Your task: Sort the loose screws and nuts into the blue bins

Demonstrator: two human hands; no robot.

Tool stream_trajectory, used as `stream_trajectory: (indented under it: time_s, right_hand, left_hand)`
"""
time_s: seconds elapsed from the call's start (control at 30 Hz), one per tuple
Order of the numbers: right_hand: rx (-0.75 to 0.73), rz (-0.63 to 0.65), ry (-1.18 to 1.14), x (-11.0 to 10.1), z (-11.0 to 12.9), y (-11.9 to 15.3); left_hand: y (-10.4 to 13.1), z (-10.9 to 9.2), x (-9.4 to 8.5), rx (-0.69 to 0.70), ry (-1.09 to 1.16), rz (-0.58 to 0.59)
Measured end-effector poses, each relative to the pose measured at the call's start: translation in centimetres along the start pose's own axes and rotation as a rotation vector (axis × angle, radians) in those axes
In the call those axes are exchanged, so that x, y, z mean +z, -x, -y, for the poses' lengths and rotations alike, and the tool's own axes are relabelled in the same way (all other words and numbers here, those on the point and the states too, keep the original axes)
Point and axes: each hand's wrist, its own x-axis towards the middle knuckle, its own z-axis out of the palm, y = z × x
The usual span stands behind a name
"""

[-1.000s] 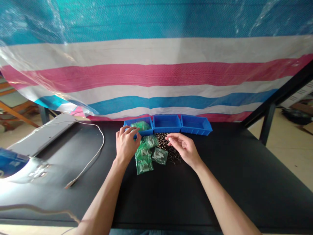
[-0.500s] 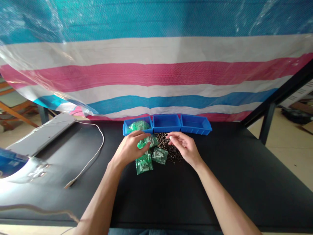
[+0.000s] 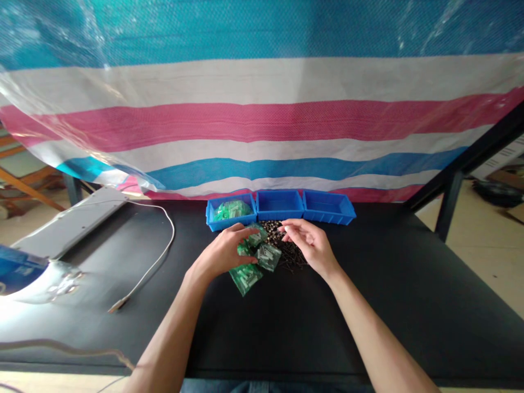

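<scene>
My left hand [image 3: 223,251] lies over the left side of several small green plastic bags, its thumb and fingers apart around a bunched green bag [image 3: 243,249]. Pale, short stick-like pieces show inside the bags. One bag [image 3: 246,277] sticks out below the thumb, and another bag [image 3: 268,256] lies just right of it. My right hand [image 3: 309,245] hovers at the right edge of a pile of dark screws [image 3: 272,232], fingers loosely curled and a little apart. I see nothing held in it. Part of the pile is hidden behind this hand.
Three blue bins stand in a row at the back: the left bin [image 3: 209,218] holds green bags, beside a middle bin [image 3: 279,213] and a right bin [image 3: 333,218]. A white cable [image 3: 170,240], a grey panel [image 3: 77,218] and a lit lamp [image 3: 24,273] are at left. Striped sheeting [image 3: 262,120] hangs behind.
My left hand has moved slightly toward me and right, down onto the bags. The lowest bag has turned and shifted right. My right hand has barely moved.
</scene>
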Motion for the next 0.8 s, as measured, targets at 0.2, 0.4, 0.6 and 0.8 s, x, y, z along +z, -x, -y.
stream_trajectory:
  time_s: [0.2,0.4,0.6,0.8]
  right_hand:
    - [0.002,-0.005,0.008,0.0,-0.1,-0.1]
    - [0.005,-0.005,0.014,0.0,-0.1,0.0]
    - [-0.060,0.022,0.153,0.1,0.5,0.1]
    - [-0.164,0.131,0.285,1.1,1.0,0.5]
  left_hand:
    - [-0.6,0.8,0.5,-0.034,0.205,-0.171]
    - [-0.8,0.8,0.2,-0.156,0.406,-0.327]
    - [-0.9,-1.4,-0.6,-0.160,0.459,-0.561]
    - [-1.6,-4.1,1.1,-0.205,0.772,-0.714]
